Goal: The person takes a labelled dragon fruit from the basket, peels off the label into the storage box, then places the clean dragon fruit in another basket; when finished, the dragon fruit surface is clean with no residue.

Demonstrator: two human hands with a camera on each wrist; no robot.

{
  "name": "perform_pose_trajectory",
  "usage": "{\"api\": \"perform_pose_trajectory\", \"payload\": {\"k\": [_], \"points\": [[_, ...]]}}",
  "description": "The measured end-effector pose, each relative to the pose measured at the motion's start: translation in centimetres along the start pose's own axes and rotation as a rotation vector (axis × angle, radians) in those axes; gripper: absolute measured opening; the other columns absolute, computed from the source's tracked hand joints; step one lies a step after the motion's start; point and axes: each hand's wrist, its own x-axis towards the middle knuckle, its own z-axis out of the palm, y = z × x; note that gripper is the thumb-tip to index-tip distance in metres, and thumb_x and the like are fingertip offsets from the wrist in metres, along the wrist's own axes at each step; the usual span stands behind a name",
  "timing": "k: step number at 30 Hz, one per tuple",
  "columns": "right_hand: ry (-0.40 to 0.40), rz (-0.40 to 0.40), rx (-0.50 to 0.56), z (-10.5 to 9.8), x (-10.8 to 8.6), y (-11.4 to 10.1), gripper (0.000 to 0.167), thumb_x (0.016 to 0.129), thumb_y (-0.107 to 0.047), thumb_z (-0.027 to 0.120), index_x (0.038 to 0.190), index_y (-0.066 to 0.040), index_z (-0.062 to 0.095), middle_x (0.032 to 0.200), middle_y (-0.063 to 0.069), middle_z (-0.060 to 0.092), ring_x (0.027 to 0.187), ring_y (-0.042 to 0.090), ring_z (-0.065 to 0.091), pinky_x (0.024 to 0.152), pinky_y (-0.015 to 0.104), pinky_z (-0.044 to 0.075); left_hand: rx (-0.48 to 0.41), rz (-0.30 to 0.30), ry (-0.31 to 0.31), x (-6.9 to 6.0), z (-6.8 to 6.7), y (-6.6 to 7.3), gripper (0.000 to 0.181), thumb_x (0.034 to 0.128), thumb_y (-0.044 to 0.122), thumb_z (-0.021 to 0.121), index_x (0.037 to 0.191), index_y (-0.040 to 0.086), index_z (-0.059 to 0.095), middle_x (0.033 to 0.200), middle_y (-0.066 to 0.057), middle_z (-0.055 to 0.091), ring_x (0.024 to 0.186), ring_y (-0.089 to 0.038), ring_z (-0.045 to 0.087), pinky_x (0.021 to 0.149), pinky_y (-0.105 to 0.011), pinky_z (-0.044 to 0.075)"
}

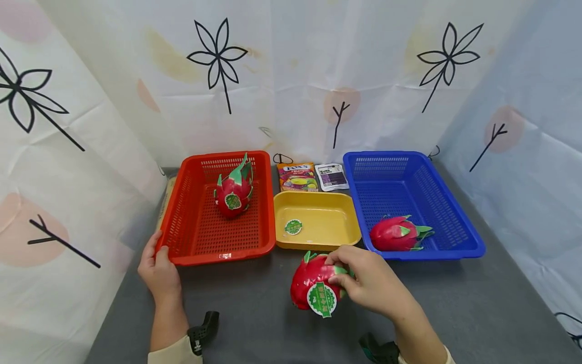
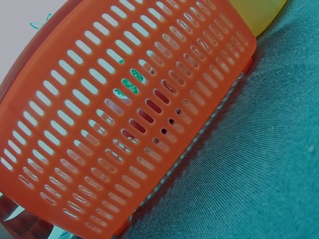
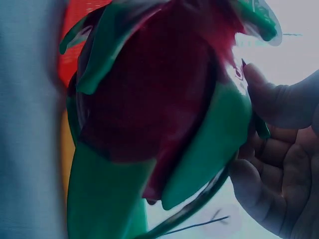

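Observation:
My right hand pinches a red dragon fruit by its green-leafed end, over the grey table in front of the yellow tray. A round green-and-white sticker is on the fruit. The right wrist view shows this dragon fruit close up, with thumb and fingers on its side. At the red basket's front left corner, my left hand grips the rim; some fingers are hidden behind it. Another dragon fruit stands in the red basket, leaves up. A third dragon fruit lies in the blue basket.
The yellow tray, with a round green sticker in it, sits between the baskets. Behind it lie a candy packet and a white-and-purple packet. Printed white cloth hangs at the back and both sides.

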Motion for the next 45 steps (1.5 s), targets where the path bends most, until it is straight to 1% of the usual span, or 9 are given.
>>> {"api": "perform_pose_trajectory", "payload": {"k": [6,16,19,23,25,29,35,41,45], "points": [[-0.02,0.093,-0.071,2.1,0.2,1.1,0.019,0.084,-0.017,0.085,0.098,-0.02,0.073,0.091,-0.014,0.064,0.083,0.006,0.057,0.073,0.029,0.056,0.028,0.012,0.017,0.1,0.1,0.0,0.04,0.1025,0.008,0.047,0.136,0.011,0.068,0.139,-0.009,0.061,0.118,-0.021,0.059,0.097,-0.023,0.051],[-0.052,0.173,-0.11,4.0,2.2,3.1,0.012,0.086,-0.02,0.083,0.097,-0.018,0.077,0.09,-0.012,0.069,0.083,0.008,0.06,0.081,0.038,0.057,0.264,0.125,0.084,-0.4,0.1,0.2,0.038,0.1,0.012,0.049,0.13,0.009,0.072,0.132,-0.001,0.058,0.124,-0.021,0.05,0.1,-0.026,0.041],[-0.058,0.176,-0.089,4.2,2.5,3.4,0.011,0.087,-0.019,0.082,0.097,-0.018,0.076,0.09,-0.012,0.069,0.083,0.008,0.06,0.082,0.038,0.056,0.301,0.236,0.119,-0.8,0.2,0.6,0.036,0.0975,0.008,0.051,0.125,0.004,0.073,0.128,0.0,0.059,0.121,-0.015,0.05,0.097,-0.025,0.04],[-0.063,0.17,-0.058,4.4,2.7,3.6,0.01,0.088,-0.018,0.081,0.097,-0.019,0.076,0.09,-0.014,0.067,0.083,0.007,0.059,0.081,0.037,0.056,0.328,0.505,0.163,-2.4,1.1,2.7,0.032,0.0917,0.003,0.054,0.117,-0.005,0.073,0.122,-0.011,0.063,0.114,-0.006,0.05,0.094,-0.024,0.041],[-0.064,0.167,-0.047,4.4,2.8,3.8,0.01,0.088,-0.019,0.081,0.097,-0.019,0.076,0.088,-0.015,0.066,0.083,0.007,0.059,0.081,0.036,0.056,0.308,0.641,0.148,-3.4,1.8,4.0,0.032,0.0884,0.0,0.055,0.113,-0.008,0.073,0.118,-0.023,0.065,0.108,-0.004,0.053,0.09,-0.022,0.042],[-0.056,0.164,-0.038,4.4,3.0,4.2,0.01,0.088,-0.018,0.081,0.098,-0.019,0.077,0.085,-0.016,0.063,0.08,0.006,0.057,0.077,0.033,0.055,0.238,0.82,0.016,-4.9,3.0,5.7,0.032,0.0841,-0.002,0.055,0.109,-0.011,0.072,0.106,-0.032,0.066,0.096,-0.003,0.057,0.077,-0.014,0.043],[-0.042,0.159,-0.014,4.6,3.2,4.7,0.01,0.089,-0.018,0.08,0.099,-0.019,0.077,0.084,-0.017,0.061,0.078,0.006,0.056,0.075,0.03,0.054,0.08,0.956,-0.259,-6.1,5.0,6.7,0.03,0.0816,-0.004,0.057,0.105,-0.018,0.069,0.099,-0.034,0.066,0.092,-0.019,0.063,0.084,-0.021,0.05],[-0.013,0.182,0.006,4.9,3.2,5.0,0.011,0.089,-0.019,0.08,0.1,-0.018,0.078,0.086,-0.016,0.06,0.081,0.007,0.056,0.073,0.027,0.055,-0.049,0.966,-0.568,-7.6,7.1,5.8,0.03,0.0822,-0.005,0.058,0.107,-0.02,0.065,0.102,-0.033,0.065,0.098,-0.026,0.063,0.089,-0.025,0.052],[0.004,0.196,0.011,5.1,3.2,5.0,0.011,0.089,-0.018,0.081,0.1,-0.018,0.079,0.088,-0.015,0.059,0.083,0.008,0.057,0.074,0.027,0.055,-0.066,0.936,-0.721,-8.9,8.4,4.2,0.035,0.0796,-0.006,0.059,0.112,-0.016,0.066,0.107,-0.027,0.066,0.1,-0.029,0.064,0.092,-0.025,0.053]]}}
